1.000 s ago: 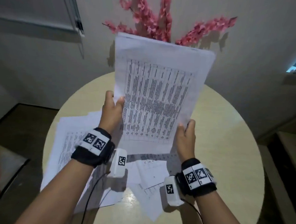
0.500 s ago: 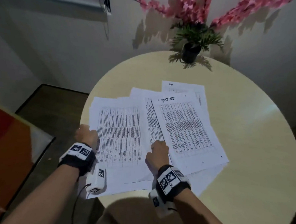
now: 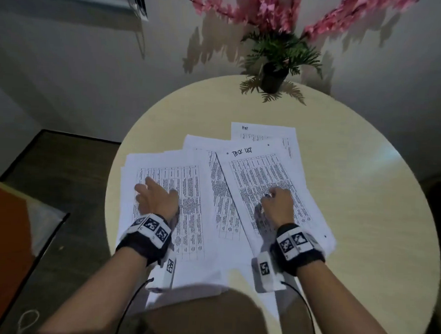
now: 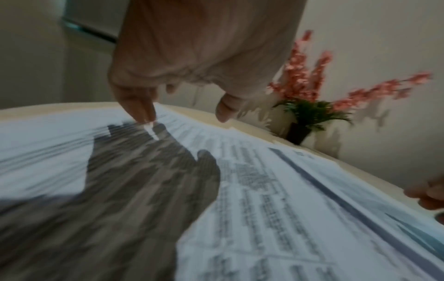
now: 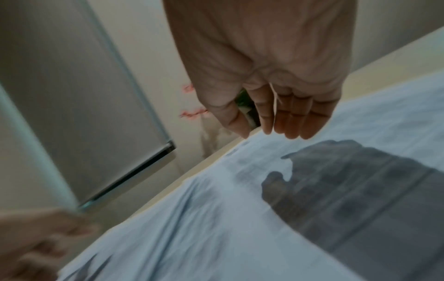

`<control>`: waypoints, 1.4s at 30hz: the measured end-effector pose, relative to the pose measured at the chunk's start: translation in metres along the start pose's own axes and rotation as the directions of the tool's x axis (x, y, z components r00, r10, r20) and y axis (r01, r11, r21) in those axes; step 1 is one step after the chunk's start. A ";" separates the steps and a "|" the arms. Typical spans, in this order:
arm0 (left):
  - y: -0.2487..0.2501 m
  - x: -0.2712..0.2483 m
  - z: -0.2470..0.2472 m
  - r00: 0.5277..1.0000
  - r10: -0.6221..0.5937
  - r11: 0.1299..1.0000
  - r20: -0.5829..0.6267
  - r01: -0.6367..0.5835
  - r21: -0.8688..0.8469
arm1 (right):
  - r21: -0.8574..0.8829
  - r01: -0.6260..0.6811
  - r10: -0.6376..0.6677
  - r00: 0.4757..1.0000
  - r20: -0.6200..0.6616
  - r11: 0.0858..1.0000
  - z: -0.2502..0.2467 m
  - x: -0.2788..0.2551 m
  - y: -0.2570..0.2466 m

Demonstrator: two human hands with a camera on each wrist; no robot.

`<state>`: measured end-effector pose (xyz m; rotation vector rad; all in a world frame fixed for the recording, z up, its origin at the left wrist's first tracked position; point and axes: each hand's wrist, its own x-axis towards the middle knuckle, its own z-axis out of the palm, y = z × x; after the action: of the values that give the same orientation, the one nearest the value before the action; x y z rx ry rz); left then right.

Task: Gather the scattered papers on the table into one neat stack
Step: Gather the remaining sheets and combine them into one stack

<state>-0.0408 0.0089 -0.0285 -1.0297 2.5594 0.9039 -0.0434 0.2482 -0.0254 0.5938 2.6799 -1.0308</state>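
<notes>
Several printed white sheets lie fanned over a round beige table (image 3: pixel 365 212). A table-printed sheet (image 3: pixel 194 206) tops the left pile, a sheet headed "TASK LIST" (image 3: pixel 260 174) lies askew on the right, and another sheet (image 3: pixel 264 132) peeks out behind it. My left hand (image 3: pixel 146 188) is over the left sheet with fingers spread; in the left wrist view a fingertip (image 4: pixel 144 116) reaches down to the paper (image 4: pixel 264 190). My right hand (image 3: pixel 271 195) is over the task list sheet; its fingers (image 5: pixel 288 123) hang relaxed just above the paper (image 5: pixel 216 218). Neither hand holds anything.
A dark pot (image 3: pixel 272 76) with green fronds and pink blossom sprays stands at the table's far edge against the wall. The left pile overhangs the near table edge (image 3: pixel 182 290). Bare tabletop lies to the right. Dark floor and an orange object (image 3: pixel 4 232) are at left.
A second ago both hands held a sheaf upright; it now lies on the left pile. Since then my left hand moved in from the pile's edge and my right hand moved onto the task list sheet.
</notes>
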 end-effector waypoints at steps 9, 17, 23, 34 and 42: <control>0.048 -0.023 0.057 0.967 0.051 0.933 0.251 -0.136 0.334 | -0.189 -0.407 0.394 0.913 -0.100 0.894 -0.054 0.058 0.043; 0.053 -0.011 0.055 0.976 0.096 0.872 0.196 -0.177 0.457 | 0.228 -0.251 0.212 0.960 0.180 0.941 0.011 0.053 -0.010; 0.041 -0.004 0.042 0.976 0.196 0.957 0.096 -0.212 0.197 | 0.075 -0.180 0.152 0.946 0.285 0.981 0.039 0.037 -0.039; 0.055 -0.009 0.051 0.971 0.179 0.940 0.155 -0.216 0.264 | 0.086 -0.389 0.392 0.919 -0.025 0.917 -0.065 0.048 0.069; 0.077 -0.057 0.103 0.847 0.462 0.800 0.262 -0.526 0.290 | 0.248 -0.326 0.368 0.918 -0.148 0.912 -0.091 0.028 0.119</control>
<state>-0.0537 0.1468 -0.0495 -0.1557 2.7327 0.5637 -0.0212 0.3984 -0.0386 1.2246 2.4912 -1.2211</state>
